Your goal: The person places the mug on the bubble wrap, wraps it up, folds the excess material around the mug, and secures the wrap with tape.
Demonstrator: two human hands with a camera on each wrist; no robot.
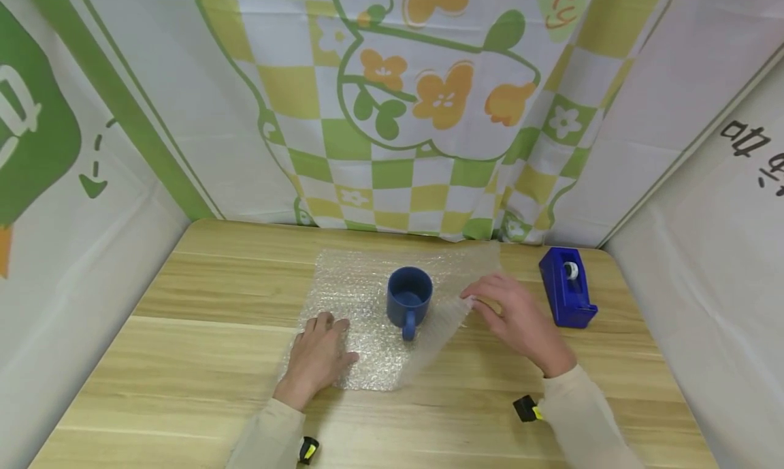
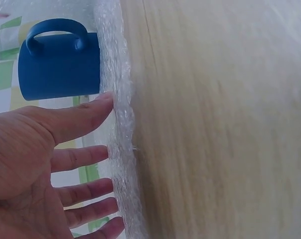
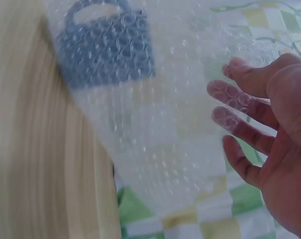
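Note:
A blue mug (image 1: 409,297) stands upright on a sheet of bubble wrap (image 1: 361,285), its handle toward the person. To the mug's left, my left hand (image 1: 318,357) rests on the sheet with spread fingers, the thumb (image 2: 85,117) near the mug's base in the left wrist view. On the other side, my right hand (image 1: 514,316) pinches the sheet's right edge between thumb and fingers and holds it raised off the table. In the right wrist view, the lifted bubble wrap (image 3: 175,114) hangs in front of the mug (image 3: 108,50), which shows through it.
A blue tape dispenser (image 1: 566,288) with a small roll stands at the right of the wooden table (image 1: 202,360). Patterned cloth (image 1: 398,176) hangs behind the back edge. Small black and yellow pieces (image 1: 527,409) show beside both sleeves.

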